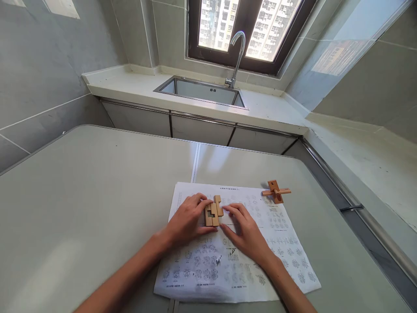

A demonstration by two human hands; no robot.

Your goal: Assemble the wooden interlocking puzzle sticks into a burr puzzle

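step: you look to be fitting notched wooden blocks (213, 211) together on the instruction sheet (276, 243)
left hand (187, 221): fingers closed on the blocks' left side
right hand (246, 230): fingertips touching the right side, not clearly clamped
also there: a finished wooden cross (276, 191) at the sheet's far right corner
next move: likely calls for lining up the notches

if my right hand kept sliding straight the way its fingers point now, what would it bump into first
The right hand points up and to the left, its fingertips already at the light wooden puzzle pieces on the printed sheet. It would likely meet those pieces first, then the left hand holding them from the other side.
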